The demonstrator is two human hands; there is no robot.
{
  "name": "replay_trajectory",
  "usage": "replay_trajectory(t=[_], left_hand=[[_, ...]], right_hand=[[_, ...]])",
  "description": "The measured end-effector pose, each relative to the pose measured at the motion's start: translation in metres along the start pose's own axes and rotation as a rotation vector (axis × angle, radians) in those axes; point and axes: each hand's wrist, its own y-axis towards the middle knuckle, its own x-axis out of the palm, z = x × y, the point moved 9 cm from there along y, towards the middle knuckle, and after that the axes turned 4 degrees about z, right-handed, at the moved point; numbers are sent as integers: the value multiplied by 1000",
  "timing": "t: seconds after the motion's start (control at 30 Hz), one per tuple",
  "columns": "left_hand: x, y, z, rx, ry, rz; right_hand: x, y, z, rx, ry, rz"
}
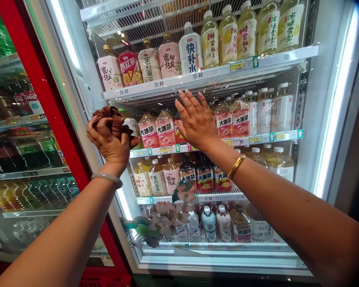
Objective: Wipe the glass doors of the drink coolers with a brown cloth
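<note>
Brown cloth (112,119) bunched tight in left hand (110,137); right hand (196,119) flat, fingers spread on glass (287,223). Wipe in overlapping passes, bracing steady.

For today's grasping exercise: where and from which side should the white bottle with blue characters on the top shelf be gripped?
Grip the white bottle around its narrow neck below the cap, coming from the open front. It stands upright, and bottles close on both sides leave its body little room.

— How are the arms placed?
— Both reach up and forward. The left hand (109,137) is clenched in a fist, wrist bent.
— And the other?
— The right hand (196,119) is flat, fingers (187,101) spread upward, higher than the left.
</note>
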Motion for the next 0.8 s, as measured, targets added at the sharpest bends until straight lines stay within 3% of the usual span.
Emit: replay_trajectory(t=[0.03, 0.1, 0.2, 0.27, 0.3, 0.33, 0.43, 0.5, 0.67, 0.73, 0.8], left_hand=[[-2, -7, 5, 9, 19, 35], [1, -28, 29, 175, 5, 7], [14, -63, 53, 487, -114, -266], [14, -73, 46, 572, -147, -398], [10, -71, 37, 560, -138, -399], [3, -65, 25, 502, -109, -348], [-25, -54, -10, 131, 63, -32], [-29, -71, -8, -16, 120, 35], [-1, -127, 66, 251, -107, -192], [-5, -126, 56, 44, -110, -97], [-20, -130, 27, -307, -40, 128]], right_hand=[[0, 0, 0, 1, -4, -6], [0, 0, -1, 1, -12, -15], [1, 0, -1, 1, -17, -24], [2, -1, 0, 4, -18, -26], [2, -1, 0, 2, -20, -25], [2, -1, 0, 0, -22, -22], [1, -1, 0, -9, -17, -7], [0, -1, 0, -4, 4, -5], [-1, 0, 0, 16, 45, -18], [-1, 0, 1, 17, 48, -19], [-1, 0, 1, 17, 52, -20]])
